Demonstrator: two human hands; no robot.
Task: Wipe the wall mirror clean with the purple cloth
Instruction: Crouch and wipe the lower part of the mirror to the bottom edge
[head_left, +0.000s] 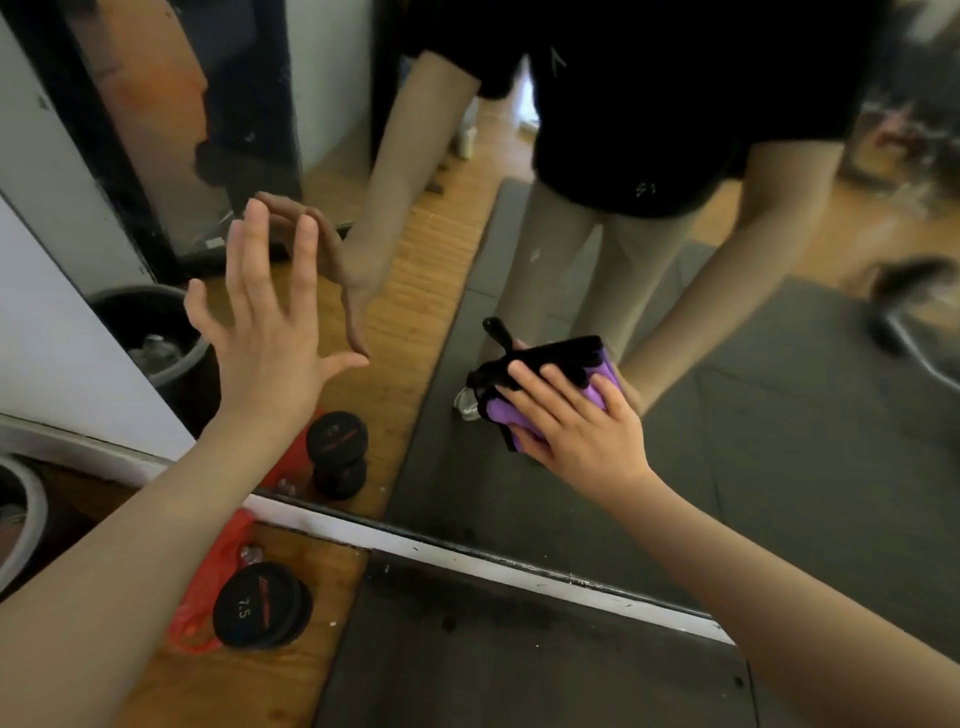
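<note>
Head view looks down at a wall mirror (571, 260) that fills most of the scene, its white lower frame running along the floor (493, 675). The mirror reflects the person's legs, dark shirt and both arms. The left hand (270, 332) is raised with its fingers (306, 249) spread wide, the tips meeting their reflection on the glass. The right hand (576, 426) lies flat over the purple cloth (514, 410), fingers straight and close together, pressing the cloth against the lower part of the mirror. A black dumbbell (260, 605) marked 7.5 rests on a red bag (208, 577) on the floor just beside the frame.
</note>
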